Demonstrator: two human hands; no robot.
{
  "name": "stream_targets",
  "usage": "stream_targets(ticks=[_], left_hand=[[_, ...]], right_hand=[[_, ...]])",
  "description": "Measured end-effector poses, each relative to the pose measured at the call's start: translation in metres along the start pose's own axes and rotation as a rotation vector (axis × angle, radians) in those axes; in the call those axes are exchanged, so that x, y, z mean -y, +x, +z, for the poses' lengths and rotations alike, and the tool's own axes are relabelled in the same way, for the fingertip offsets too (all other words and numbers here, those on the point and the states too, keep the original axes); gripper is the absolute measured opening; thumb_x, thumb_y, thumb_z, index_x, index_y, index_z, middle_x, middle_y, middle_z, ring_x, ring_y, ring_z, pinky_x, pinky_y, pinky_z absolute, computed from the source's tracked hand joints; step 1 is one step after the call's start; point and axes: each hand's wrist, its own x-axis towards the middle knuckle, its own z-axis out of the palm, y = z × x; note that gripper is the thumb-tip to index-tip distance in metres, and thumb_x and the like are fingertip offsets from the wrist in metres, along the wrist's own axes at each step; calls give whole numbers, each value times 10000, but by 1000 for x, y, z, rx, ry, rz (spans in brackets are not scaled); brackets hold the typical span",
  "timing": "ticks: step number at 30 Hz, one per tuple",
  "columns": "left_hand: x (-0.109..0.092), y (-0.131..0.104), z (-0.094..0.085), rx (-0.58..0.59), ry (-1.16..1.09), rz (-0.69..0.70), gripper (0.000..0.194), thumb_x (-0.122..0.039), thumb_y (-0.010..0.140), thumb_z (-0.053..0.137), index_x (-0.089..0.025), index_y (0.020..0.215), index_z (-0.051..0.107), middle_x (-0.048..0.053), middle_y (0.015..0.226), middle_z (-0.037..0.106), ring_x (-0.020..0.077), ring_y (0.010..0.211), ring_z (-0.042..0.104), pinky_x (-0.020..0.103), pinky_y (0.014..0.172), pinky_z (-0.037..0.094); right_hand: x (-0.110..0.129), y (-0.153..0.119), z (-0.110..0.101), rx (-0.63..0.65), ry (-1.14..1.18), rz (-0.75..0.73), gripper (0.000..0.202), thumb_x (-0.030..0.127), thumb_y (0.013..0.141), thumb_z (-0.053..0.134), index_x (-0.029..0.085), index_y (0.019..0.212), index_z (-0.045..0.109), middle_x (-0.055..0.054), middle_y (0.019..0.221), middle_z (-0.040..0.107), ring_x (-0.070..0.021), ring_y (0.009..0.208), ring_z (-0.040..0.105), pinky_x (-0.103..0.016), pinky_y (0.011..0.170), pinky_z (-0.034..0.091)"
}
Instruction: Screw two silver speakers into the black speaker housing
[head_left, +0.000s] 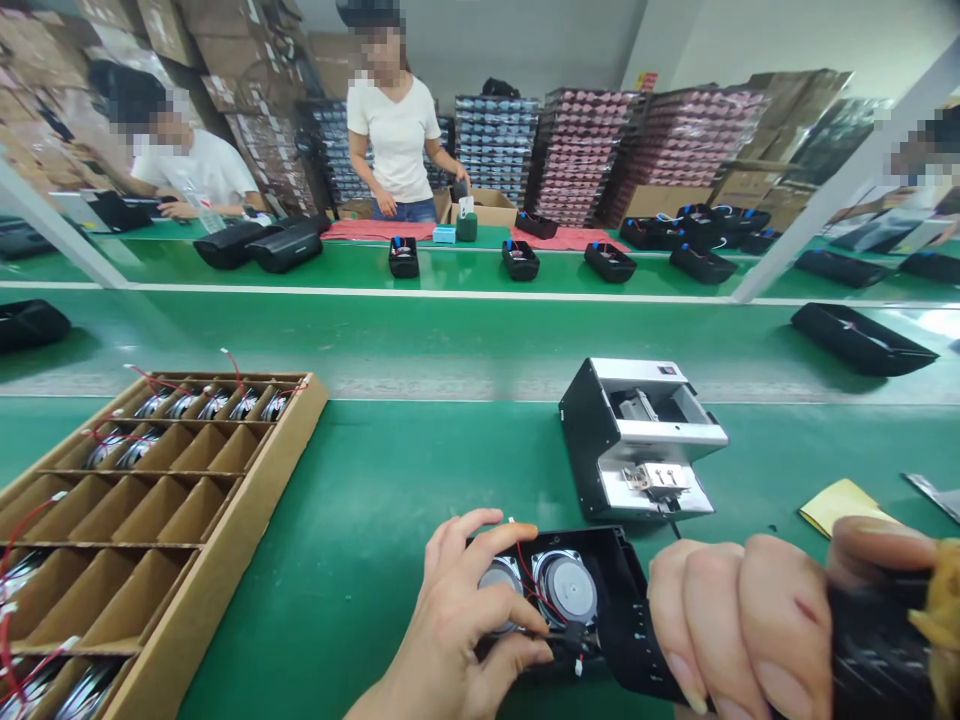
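Observation:
In front of me lies an open black plastic housing [621,560] with two round silver speakers inside. The right-hand speaker [574,590] shows fully, while my fingers partly cover the left one. My left hand [465,610] grips the housing's left end, its thumb and forefinger near the screwdriver's tip. Wrapped around a black electric screwdriver [634,645], my right hand [742,610] tilts it so the tip points left at the housing's near edge. Red wires [529,570] run across the speakers, and a small white connector [578,665] hangs by that edge.
A divided cardboard tray [259,510] with wired speakers stands at left. Beyond the housing is a silver-and-black screw feeder [645,440]; a yellow sheet [844,505] lies right. Black housings [862,340] sit along the green conveyor and far bench, where co-workers [394,140] are.

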Motion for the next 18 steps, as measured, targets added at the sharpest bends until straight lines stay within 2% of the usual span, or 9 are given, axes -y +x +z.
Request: stream_targets(ticks=[3,5,7,11,14,18], left_hand=[[1,0,1,0,21,1,26,-297,913,730,-308,933,743,-30,1468,526,284,1415,356,546,1123,351],[1,-1,0,19,47,1,39,-297,914,725,-310,940,751,-17,1466,530,289,1416,362,550,1117,371],[2,0,-1,33,56,0,51,-301,915,721,-315,950,755,-11,1467,531,292,1417,366,561,1118,375],[1,2,-3,53,39,-2,59,-305,931,707,-325,967,749,-32,1471,537,278,1413,376,583,1141,336],[-3,3,-3,73,76,2,74,-295,952,682,-325,970,747,-43,1466,549,275,1400,398,597,1151,288],[-6,2,0,27,149,25,88,-288,968,656,-326,974,735,-75,1438,576,262,1377,427,575,1151,237]], right_hand=[[-4,-1,-2,31,37,-26,497,528,1116,204,314,1222,640,57,515,396,-121,302,438,-266,379,449],[-8,-4,-4,55,73,-41,361,533,1094,365,317,1257,604,65,551,412,-116,324,441,-263,405,482],[-12,-7,-5,4,107,-53,309,518,1064,464,322,1275,576,67,577,432,-111,349,440,-257,435,505],[-14,-6,-2,27,119,-29,424,542,1100,277,333,1262,608,56,538,360,-115,327,380,-266,420,472],[-14,-4,2,73,132,-8,439,537,1102,266,344,1258,628,55,520,302,-121,311,331,-282,402,435],[-18,-7,5,4,155,-41,280,485,1024,553,360,1267,611,78,510,256,-100,286,245,-261,343,365]])
